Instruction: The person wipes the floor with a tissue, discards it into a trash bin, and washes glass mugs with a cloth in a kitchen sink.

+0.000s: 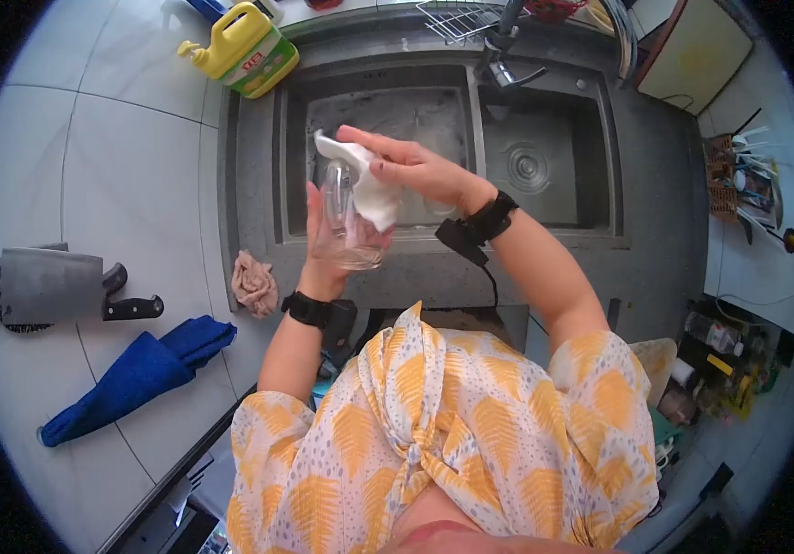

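Head view: left hand (323,242) grips a clear drinking glass (343,222) over the double sink (600,138); right hand (411,166) pinches a white cloth (371,189) pressed into the glass's mouth.

Open sink basin (397,111) below; faucet (506,55) behind, cleaver (55,286) far left.

A cleaver (55,288) and blue cloth (138,374) lie on the counter (120,185) (left of the sink (545,166)), yellow jug (242,48) behind
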{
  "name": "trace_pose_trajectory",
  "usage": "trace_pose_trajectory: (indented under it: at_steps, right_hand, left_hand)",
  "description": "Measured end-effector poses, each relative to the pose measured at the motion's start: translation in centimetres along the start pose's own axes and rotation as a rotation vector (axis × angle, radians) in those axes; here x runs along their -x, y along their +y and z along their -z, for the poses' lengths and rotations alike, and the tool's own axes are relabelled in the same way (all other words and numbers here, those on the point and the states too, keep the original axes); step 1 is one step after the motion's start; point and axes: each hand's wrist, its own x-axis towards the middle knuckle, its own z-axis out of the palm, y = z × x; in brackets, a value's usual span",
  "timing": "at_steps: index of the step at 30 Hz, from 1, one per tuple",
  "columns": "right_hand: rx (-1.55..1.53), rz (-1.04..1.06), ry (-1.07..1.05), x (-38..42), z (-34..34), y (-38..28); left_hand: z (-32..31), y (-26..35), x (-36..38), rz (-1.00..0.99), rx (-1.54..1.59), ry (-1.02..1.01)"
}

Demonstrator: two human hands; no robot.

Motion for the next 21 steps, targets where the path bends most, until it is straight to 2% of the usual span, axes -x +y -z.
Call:
trace_pose_trajectory:
  at_steps: [1, 3, 5, 6, 7, 9, 10, 12, 14, 16, 18, 19, 21]
  right_hand:
    - [0.049, -0.058, -0.118, 0.2, 0.1, -0.1]
    - [0.107, -0.113, -0.050, 0.2, -0.2, 1.4]
    - [0.069, -0.197, 0.051, -0.2, -0.7, 1.9]
    - [0.051, -0.124, 0.224, -0.4, -1.7, 2.3]
    - [0.050, -0.125, 0.227, -0.6, -1.8, 2.7]
    - [-0.101, -0.227, 0.358, -1.0, -1.9, 3.6]
    - [-0.103, -0.228, 0.358, -1.2, -2.0, 3.4]
    - [-0.246, -0.381, 0.461, -1.4, -2.0, 2.9]
    - [-0.212, -0.414, 0.410, -1.7, -0.8, 3.0]
    - [-0.181, -0.448, 0.356, -1.5, 0.4, 2.9]
    - [-0.209, -0.370, 0.070, -0.9, 1.4, 2.7]
    - [-0.210, -0.376, 0.068, -1.1, 1.4, 2.6]
    - [-0.201, -0.393, 0.158, -1.7, 1.2, 2.2]
  left_hand:
    - [-0.3, -0.3, 0.4, -0.036, 0.052, 0.044]
    - [0.7, -0.1, 0.3, -0.024, 0.022, 0.024]
    - [0.5, -0.1, 0.1, -0.010, -0.008, -0.002]
    - [0.2, -0.2, 0.0, -0.035, 0.033, 0.052]
    - [-0.1, -0.3, -0.1, -0.057, 0.073, 0.107]
    - [0.1, -0.1, -0.2, -0.006, 0.021, 0.118]
    - [0.2, 0.1, -0.1, 0.045, -0.033, 0.130]
    - [1.5, 0.3, -0.3, 0.099, -0.005, 0.087]
    - [1.0, 0.3, -0.5, 0.151, 0.022, 0.040]
    - [0.1, 0.0, -0.7, 0.114, 0.042, 0.123]
    - [1.1, 0.7, -0.9, 0.176, -0.060, 0.053]
    - [0.9, 0.8, -0.8, 0.237, -0.160, -0.014]
    - [0.0, 0.7, -1.0, 0.236, -0.104, 0.009]
